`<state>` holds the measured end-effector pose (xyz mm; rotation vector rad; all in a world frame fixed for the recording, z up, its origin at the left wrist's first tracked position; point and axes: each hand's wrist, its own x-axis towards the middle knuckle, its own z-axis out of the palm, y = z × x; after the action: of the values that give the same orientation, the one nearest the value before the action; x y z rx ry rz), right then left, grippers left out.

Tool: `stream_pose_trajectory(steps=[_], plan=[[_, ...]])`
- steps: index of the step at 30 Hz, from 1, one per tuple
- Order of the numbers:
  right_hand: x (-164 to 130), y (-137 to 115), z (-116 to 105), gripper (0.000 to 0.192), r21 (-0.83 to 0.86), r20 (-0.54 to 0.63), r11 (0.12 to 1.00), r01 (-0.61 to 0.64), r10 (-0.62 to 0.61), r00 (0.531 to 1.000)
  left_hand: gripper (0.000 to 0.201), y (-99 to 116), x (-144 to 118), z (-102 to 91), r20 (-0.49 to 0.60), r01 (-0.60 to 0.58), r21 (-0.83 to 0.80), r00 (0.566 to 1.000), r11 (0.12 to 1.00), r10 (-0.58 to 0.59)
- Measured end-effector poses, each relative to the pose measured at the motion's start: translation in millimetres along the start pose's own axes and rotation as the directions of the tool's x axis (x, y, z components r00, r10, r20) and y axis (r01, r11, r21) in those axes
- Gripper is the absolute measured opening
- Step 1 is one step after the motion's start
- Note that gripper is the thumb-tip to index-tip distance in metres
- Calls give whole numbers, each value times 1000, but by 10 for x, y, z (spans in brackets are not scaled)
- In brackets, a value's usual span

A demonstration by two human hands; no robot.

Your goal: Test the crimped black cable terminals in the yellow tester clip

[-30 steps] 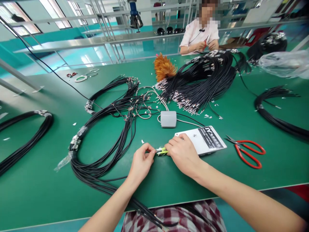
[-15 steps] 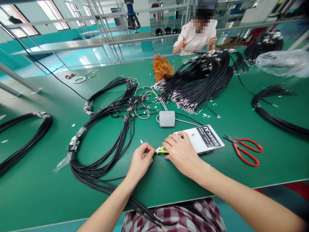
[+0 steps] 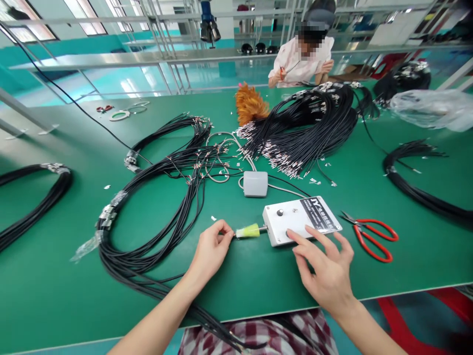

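Observation:
In the head view my left hand (image 3: 212,249) is pinched on the end of a black cable, mostly hidden by the fingers. Just right of those fingertips is a yellow-green cone (image 3: 248,230), joined by a metal shaft to the white control box (image 3: 271,222) with its black label. My right hand (image 3: 325,266) hovers over the box's near side with fingers spread. Its index fingertip touches or nearly touches the lower black button (image 3: 288,233), and it holds nothing. From my lap a bundle of black cables (image 3: 148,281) curves up left of my left hand.
Red-handled scissors (image 3: 375,236) lie right of the box. Behind it are a grey junction box (image 3: 255,184), a large heap of black cables (image 3: 314,128) and an orange feather duster (image 3: 251,104). More coils lie at both sides. Across the table a person (image 3: 303,54) works with a cable.
My right hand has left the yellow-green cone and moved right onto the box, its fingers spreading. The cone is now uncovered. My left hand stays pinched beside it.

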<state>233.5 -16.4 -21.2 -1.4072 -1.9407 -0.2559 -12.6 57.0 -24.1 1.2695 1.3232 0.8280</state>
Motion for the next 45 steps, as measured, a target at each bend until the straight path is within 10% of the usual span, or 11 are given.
stream_pose_trajectory(steps=[14,26,28,30,32,34,39,45], plan=[[-214,-223,49,21,227,40,968,110,-122,992,12,177,-334,-348,73,17,121,997,993,-26],[-283,-211,139,22,299,103,953,55,-90,991,38,200,326,-1110,-477,-61,267,859,962,187],[-290,-213,141,21,302,114,952,45,-83,990,34,195,117,-964,-384,-124,360,884,925,268],[-296,-211,147,20,308,131,951,33,-77,988,14,222,-201,-739,-27,-281,488,941,826,336],[-296,-211,151,20,320,155,947,17,-70,985,14,261,-523,-500,467,-463,522,858,716,214],[-286,-219,144,20,341,173,940,-4,-59,983,19,284,-756,-310,650,-546,554,755,628,83],[-219,-321,41,18,546,286,793,-270,127,950,17,238,-838,-173,591,-386,495,806,778,24],[-170,-464,-67,28,660,643,306,-686,241,727,18,199,-762,-86,396,-286,452,913,845,98]])
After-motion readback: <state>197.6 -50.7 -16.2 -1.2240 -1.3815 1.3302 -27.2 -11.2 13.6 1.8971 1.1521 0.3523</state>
